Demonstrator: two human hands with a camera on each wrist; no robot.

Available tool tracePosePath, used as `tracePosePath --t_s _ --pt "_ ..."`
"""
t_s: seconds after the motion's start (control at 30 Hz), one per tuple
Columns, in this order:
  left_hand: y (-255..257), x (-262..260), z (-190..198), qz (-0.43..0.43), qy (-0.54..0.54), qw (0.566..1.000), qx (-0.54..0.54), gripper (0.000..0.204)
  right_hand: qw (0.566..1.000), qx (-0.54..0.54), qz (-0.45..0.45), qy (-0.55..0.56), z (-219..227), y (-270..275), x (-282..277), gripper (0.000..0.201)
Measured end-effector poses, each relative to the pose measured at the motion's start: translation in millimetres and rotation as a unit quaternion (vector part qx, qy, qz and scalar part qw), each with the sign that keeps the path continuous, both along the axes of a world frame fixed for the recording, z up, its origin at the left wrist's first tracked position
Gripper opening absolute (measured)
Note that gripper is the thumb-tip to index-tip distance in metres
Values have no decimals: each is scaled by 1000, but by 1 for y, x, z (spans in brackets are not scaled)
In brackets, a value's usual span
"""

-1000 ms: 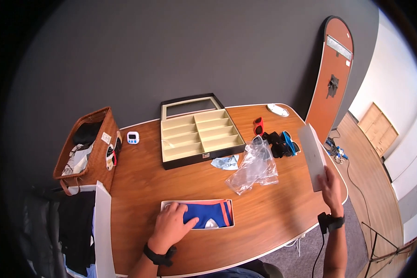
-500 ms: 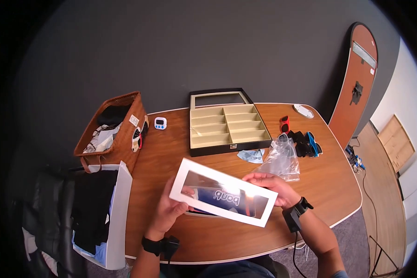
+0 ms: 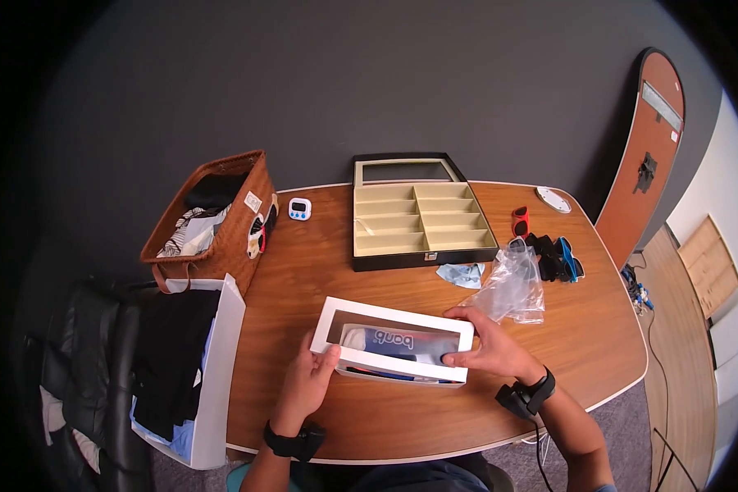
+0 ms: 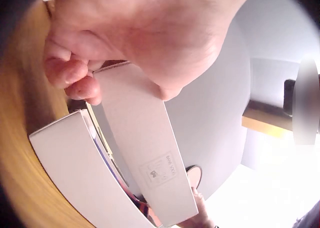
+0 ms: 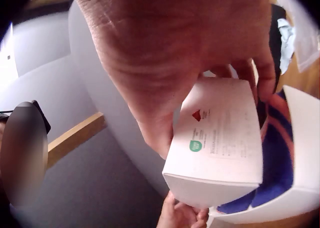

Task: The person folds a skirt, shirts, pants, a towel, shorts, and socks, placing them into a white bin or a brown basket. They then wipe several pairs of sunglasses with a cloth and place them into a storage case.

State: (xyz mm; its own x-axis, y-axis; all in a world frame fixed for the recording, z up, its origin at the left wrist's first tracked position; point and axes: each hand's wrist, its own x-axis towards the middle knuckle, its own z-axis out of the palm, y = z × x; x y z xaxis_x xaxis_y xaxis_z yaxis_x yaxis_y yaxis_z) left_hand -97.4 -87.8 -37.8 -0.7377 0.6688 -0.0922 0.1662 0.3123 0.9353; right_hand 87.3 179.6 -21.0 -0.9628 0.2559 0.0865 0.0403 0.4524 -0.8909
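My left hand (image 3: 306, 379) grips the left end of a white box lid (image 3: 389, 363) with a clear window, its thumb on the near corner. Across the lid's right end, my right hand (image 3: 500, 351) holds on, thumb in front and fingers at the far side. Under the lid sits the open white box base (image 4: 65, 160) on the table. Folded blue socks (image 5: 277, 153) with coral stripes lie in the base and show partly through the window. In both wrist views a gap separates lid and base.
Behind stands an open compartment display case (image 3: 425, 261). Several sunglasses (image 3: 521, 221), a plastic bag (image 3: 512, 287) and a light blue cloth (image 3: 461, 275) lie to the right. A wicker basket (image 3: 250, 234), small timer (image 3: 300, 209) and white clothes box (image 3: 225, 361) are left.
My right hand brought the lid from the far right to over the base, then it lowered and levelled. My left hand left the socks and took the lid's left end.
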Motion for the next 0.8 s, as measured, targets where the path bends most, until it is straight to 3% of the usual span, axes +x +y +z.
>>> tracePosePath --t_s 0.03,0.07,0.17,0.23,0.33,0.5,0.8 --pt "0 1 1 8 80 997 -20 51 1000 0 3 0 0 -3 0 67" --pt "0 1 3 3 76 993 -92 53 1000 11 -28 -2 2 -7 1 62" --pt "2 2 -3 -10 107 991 -74 53 996 38 -74 13 0 -12 3 49" --pt "4 1 -6 -12 113 992 -63 53 993 -26 -103 -59 4 -15 3 45" --pt "4 2 -3 -15 132 988 -78 53 991 -57 -118 -41 -6 -13 2 41" --pt "-1 7 1 -5 155 979 -131 54 993 -48 -107 13 -29 -11 2 37" --pt "0 5 -1 -18 143 982 -118 56 979 -175 -103 -10 -30 -15 3 29"
